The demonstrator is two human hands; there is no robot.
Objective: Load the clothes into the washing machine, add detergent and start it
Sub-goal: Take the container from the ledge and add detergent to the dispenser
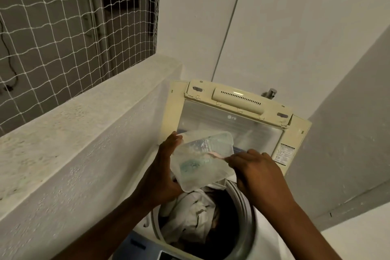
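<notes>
A top-loading washing machine (249, 236) stands below me with its lid (232, 124) raised against the wall. White clothes (192, 215) and something dark lie in the drum. My left hand (162, 173) grips a clear plastic container (202, 160) with bluish detergent powder inside, tilted over the drum opening. My right hand (259, 175) reaches into the container's open side and pinches a small pale scoop (217, 156) whose end shows inside it.
A rough concrete ledge (84, 124) runs along the left, with white netting (63, 23) above it. A white wall and a tap (270, 93) stand behind the lid. The machine's control panel (147, 249) shows at the bottom edge.
</notes>
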